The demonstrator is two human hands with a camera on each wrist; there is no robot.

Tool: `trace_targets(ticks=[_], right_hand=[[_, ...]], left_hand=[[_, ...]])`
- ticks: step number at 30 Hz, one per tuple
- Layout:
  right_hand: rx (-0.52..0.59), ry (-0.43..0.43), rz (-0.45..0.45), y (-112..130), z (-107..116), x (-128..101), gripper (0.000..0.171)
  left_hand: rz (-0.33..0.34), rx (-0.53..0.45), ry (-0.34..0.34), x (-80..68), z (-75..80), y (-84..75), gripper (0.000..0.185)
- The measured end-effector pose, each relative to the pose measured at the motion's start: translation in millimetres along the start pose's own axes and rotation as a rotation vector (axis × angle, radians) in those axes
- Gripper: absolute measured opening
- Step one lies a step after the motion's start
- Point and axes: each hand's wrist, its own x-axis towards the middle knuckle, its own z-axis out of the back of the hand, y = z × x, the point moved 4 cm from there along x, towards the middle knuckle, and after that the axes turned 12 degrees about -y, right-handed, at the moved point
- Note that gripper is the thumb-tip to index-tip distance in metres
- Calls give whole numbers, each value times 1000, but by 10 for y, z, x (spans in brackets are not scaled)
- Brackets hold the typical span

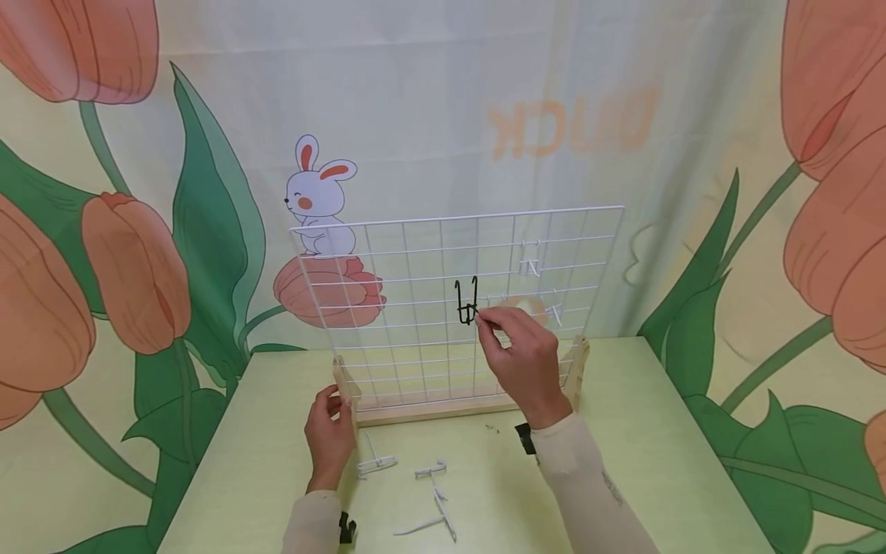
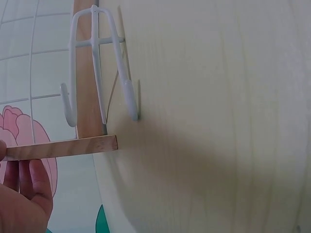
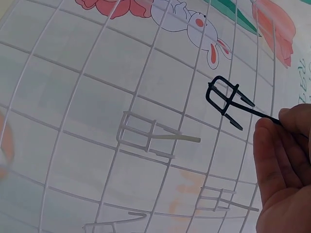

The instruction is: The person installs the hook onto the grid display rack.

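- While our right hand (image 1: 522, 362) pinches the black wire hook (image 1: 467, 302) at the middle of the white wire grid panel (image 1: 415, 308), our left hand (image 1: 331, 431) grips the grid's light wooden stand (image 1: 443, 412) at lower left.
- By our judgement, three white hooks (image 3: 146, 136) already hang on the grid; several white wire hooks (image 1: 432, 500) wait on the green table (image 1: 657, 462).
- Seen from the head view, the black hook's long axis stands upright, prongs upward.
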Motion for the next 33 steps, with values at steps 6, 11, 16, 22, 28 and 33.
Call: trace_targets(ticks=[6,11,16,22,28,33], right_hand=[[-17,11,26,-7,-54,61,12],[-19,-3,37,-40,-107,85,11],[-28,-8,43,-81,-172,89,9],[-49,-13,49,-102,-226,71,9],[-54,-8,49,-80,-246,74,9],[-47,-3,31,-77,-267,20,11]], left_hand=[[-2,7,-2,0,8,-3,34],[-3,8,-2,-4,14,-13,34],[-5,5,0,-9,12,-22,34],[-14,-4,-4,-14,3,-18,34],[-15,8,0,-2,0,-16,34],[-8,10,-4,-5,-6,-9,35]])
